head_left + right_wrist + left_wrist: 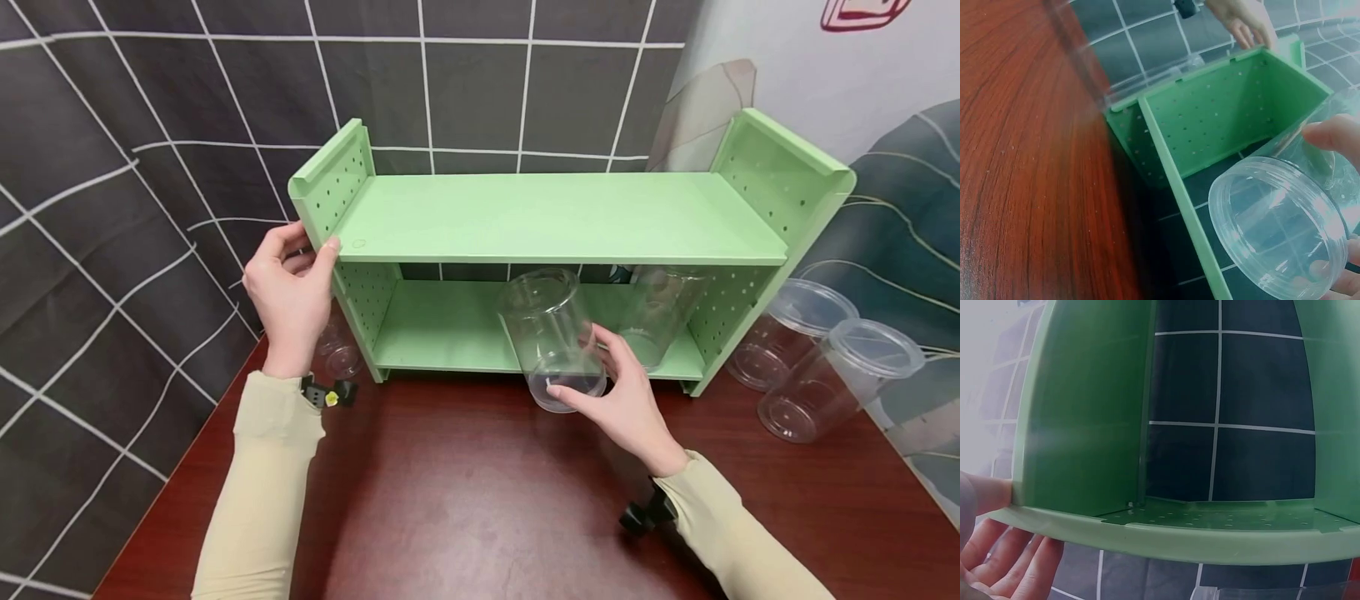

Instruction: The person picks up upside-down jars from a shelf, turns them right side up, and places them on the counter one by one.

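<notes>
A light green two-tier shelf (555,217) with perforated side panels stands on the table. My left hand (291,287) grips the front edge of its left side panel, thumb on the inner side and fingers outside, as the left wrist view also shows. In my right hand (618,400) is a clear plastic jar (546,333), held near its lower end between thumb and fingers. The jar tilts at the front edge of the lower tier; whether it touches the shelf I cannot tell. Another clear jar (660,321) stands on the lower tier at the right.
To the right of the shelf, two clear jars, one nearer (840,379) and one farther back (787,329), stand on the reddish-brown table (480,492). Clear plastic (341,354) shows left of the shelf, partly hidden by my left wrist. A dark tiled-pattern wall (480,92) rises behind.
</notes>
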Available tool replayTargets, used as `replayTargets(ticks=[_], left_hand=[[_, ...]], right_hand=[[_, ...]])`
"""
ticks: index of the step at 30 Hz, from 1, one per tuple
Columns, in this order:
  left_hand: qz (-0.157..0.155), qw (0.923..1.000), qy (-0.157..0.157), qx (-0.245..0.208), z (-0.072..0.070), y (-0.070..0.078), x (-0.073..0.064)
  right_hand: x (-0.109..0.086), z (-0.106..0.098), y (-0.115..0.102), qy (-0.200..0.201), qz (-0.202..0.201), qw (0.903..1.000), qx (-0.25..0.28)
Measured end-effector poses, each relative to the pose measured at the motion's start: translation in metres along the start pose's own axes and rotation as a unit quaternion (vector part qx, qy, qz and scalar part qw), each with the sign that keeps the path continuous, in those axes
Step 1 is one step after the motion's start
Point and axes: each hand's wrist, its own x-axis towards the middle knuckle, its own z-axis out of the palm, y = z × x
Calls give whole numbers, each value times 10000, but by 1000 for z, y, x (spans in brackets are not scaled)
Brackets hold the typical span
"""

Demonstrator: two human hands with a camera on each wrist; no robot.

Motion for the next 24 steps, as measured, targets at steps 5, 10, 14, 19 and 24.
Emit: replayTargets(ticks=[5,10,14,19,24], left_hand=[[-73,10000,34,-5,0,-1,1],[-73,10000,47,-27,1,-1,1],[-56,9999,49,-103,2,-1,1],[-170,9989,66,-426,0,-2,-1],[-385,9951,101,-908,-3,-3,-5]], right_hand=[[-2,-3,-2,-19,-60,10000,36],[-5,-5,-6,0,-231,9995,233],[-7,-5,-8,-43,-376,9986,368],[-10,-5,-11,-89,-467,9982,369],[-13,-6,-13,-51,-617,9977,261]])
